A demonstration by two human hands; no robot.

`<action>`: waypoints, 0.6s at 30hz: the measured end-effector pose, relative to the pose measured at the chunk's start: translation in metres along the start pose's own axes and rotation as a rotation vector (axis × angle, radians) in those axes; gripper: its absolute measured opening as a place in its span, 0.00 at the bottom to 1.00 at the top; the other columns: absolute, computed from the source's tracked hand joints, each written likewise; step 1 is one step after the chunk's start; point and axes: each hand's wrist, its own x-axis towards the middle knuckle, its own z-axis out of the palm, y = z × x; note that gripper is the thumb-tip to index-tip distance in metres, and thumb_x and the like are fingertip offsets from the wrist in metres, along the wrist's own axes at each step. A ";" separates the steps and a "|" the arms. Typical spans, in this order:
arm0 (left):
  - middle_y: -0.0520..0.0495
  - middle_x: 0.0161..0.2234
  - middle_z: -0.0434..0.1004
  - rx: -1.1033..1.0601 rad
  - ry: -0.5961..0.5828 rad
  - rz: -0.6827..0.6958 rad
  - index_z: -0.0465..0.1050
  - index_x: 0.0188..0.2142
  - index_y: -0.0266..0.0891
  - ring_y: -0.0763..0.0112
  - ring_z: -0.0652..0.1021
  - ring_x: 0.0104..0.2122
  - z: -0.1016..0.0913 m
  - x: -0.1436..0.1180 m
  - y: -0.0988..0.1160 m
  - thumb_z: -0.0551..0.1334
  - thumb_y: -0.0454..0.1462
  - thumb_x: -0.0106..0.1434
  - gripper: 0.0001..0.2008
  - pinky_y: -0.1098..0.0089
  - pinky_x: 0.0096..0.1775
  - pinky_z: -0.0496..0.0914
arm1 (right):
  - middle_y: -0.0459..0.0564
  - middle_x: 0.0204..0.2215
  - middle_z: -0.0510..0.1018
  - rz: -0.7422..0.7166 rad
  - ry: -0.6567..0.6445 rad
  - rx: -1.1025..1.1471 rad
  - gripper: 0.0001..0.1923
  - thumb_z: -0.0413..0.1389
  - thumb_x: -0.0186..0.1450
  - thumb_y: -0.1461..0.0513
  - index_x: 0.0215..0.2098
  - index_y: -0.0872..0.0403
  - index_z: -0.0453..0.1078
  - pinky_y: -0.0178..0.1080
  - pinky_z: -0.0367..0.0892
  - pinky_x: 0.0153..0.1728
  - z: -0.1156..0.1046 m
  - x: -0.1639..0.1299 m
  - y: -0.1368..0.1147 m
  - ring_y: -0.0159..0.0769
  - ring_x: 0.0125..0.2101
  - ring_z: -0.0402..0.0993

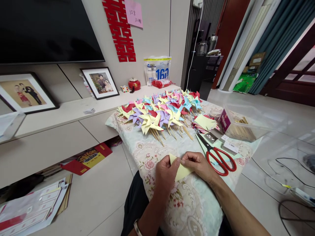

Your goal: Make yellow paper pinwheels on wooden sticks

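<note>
Between my two hands is a piece of pale yellow paper (182, 172), held just above the flowered tablecloth. My left hand (166, 172) pinches its left side, thumb on top. My right hand (197, 164) is closed at its upper right edge, fingertips near the left thumb; whether a small part sits between them is too small to see. Scissors (216, 155) with red handles lie right of my right hand. Beyond my hands, many finished paper pinwheels (152, 121) on wooden sticks are heaped in yellow, purple, red, pink and blue.
A stack of cut paper (205, 123) lies behind the scissors, near a small box of pins (211, 136). A clear plastic box (256, 118) with wooden sticks stands at the right edge. The white cabinet (71, 111) runs along the left, with framed photos (100, 82).
</note>
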 end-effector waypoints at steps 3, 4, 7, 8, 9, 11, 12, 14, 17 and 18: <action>0.54 0.19 0.72 -0.034 0.019 -0.022 0.74 0.26 0.38 0.73 0.71 0.20 0.001 0.003 0.002 0.71 0.47 0.51 0.15 0.73 0.23 0.64 | 0.43 0.22 0.70 -0.019 -0.008 -0.013 0.17 0.63 0.60 0.50 0.27 0.56 0.73 0.35 0.55 0.26 0.000 0.000 0.000 0.30 0.23 0.61; 0.54 0.20 0.73 -0.054 0.027 -0.032 0.74 0.26 0.37 0.73 0.71 0.20 0.001 0.004 0.002 0.71 0.47 0.52 0.15 0.73 0.24 0.64 | 0.43 0.22 0.70 -0.027 -0.005 -0.018 0.17 0.62 0.61 0.50 0.28 0.56 0.73 0.35 0.55 0.26 0.000 0.000 0.000 0.31 0.24 0.61; 0.54 0.20 0.74 -0.115 0.045 -0.053 0.74 0.27 0.37 0.72 0.71 0.20 0.002 0.004 0.004 0.72 0.46 0.51 0.15 0.72 0.24 0.65 | 0.43 0.22 0.70 -0.045 0.014 -0.032 0.15 0.62 0.61 0.52 0.27 0.56 0.72 0.35 0.54 0.27 0.000 0.000 0.001 0.30 0.24 0.60; 0.54 0.20 0.74 -0.133 0.039 -0.056 0.74 0.27 0.37 0.72 0.71 0.20 0.002 0.004 0.005 0.72 0.46 0.51 0.15 0.72 0.24 0.66 | 0.43 0.22 0.70 -0.044 0.018 -0.031 0.15 0.62 0.61 0.52 0.27 0.56 0.72 0.35 0.54 0.27 0.000 0.000 0.001 0.30 0.24 0.60; 0.53 0.21 0.75 -0.152 0.028 -0.059 0.74 0.27 0.36 0.72 0.72 0.20 0.002 0.004 0.005 0.73 0.45 0.51 0.15 0.72 0.25 0.66 | 0.43 0.22 0.69 -0.041 0.019 -0.028 0.14 0.61 0.61 0.53 0.27 0.56 0.72 0.35 0.54 0.27 0.000 0.000 0.002 0.31 0.24 0.60; 0.51 0.23 0.78 -0.197 0.001 -0.069 0.76 0.31 0.36 0.71 0.74 0.22 0.002 0.003 0.008 0.74 0.44 0.49 0.16 0.71 0.27 0.68 | 0.43 0.22 0.69 -0.030 0.015 -0.012 0.14 0.61 0.62 0.53 0.27 0.56 0.72 0.35 0.54 0.27 -0.001 0.000 0.002 0.31 0.24 0.60; 0.51 0.24 0.79 -0.224 -0.015 -0.082 0.77 0.34 0.35 0.70 0.75 0.23 0.001 0.002 0.009 0.75 0.44 0.48 0.18 0.70 0.28 0.69 | 0.43 0.22 0.69 -0.023 0.014 -0.001 0.14 0.61 0.62 0.53 0.27 0.55 0.72 0.35 0.54 0.27 -0.002 0.000 0.003 0.31 0.24 0.60; 0.49 0.26 0.81 -0.271 -0.053 -0.114 0.78 0.41 0.35 0.69 0.77 0.24 0.000 0.002 0.014 0.76 0.42 0.47 0.23 0.70 0.30 0.70 | 0.42 0.22 0.68 -0.009 0.018 0.017 0.14 0.61 0.62 0.54 0.26 0.55 0.71 0.35 0.54 0.26 -0.003 -0.001 0.003 0.30 0.24 0.60; 0.48 0.26 0.82 -0.301 -0.112 -0.156 0.79 0.41 0.34 0.69 0.77 0.25 -0.003 0.001 0.019 0.76 0.41 0.46 0.23 0.69 0.32 0.71 | 0.42 0.21 0.67 0.006 0.012 0.049 0.13 0.61 0.61 0.54 0.26 0.55 0.71 0.34 0.52 0.26 -0.003 0.000 0.005 0.30 0.24 0.58; 0.48 0.26 0.81 -0.297 -0.118 -0.161 0.79 0.39 0.33 0.70 0.77 0.25 -0.003 0.002 0.020 0.76 0.41 0.46 0.22 0.70 0.31 0.71 | 0.42 0.21 0.67 0.009 0.006 0.058 0.14 0.61 0.62 0.54 0.26 0.55 0.71 0.34 0.52 0.26 -0.003 0.000 0.006 0.30 0.24 0.58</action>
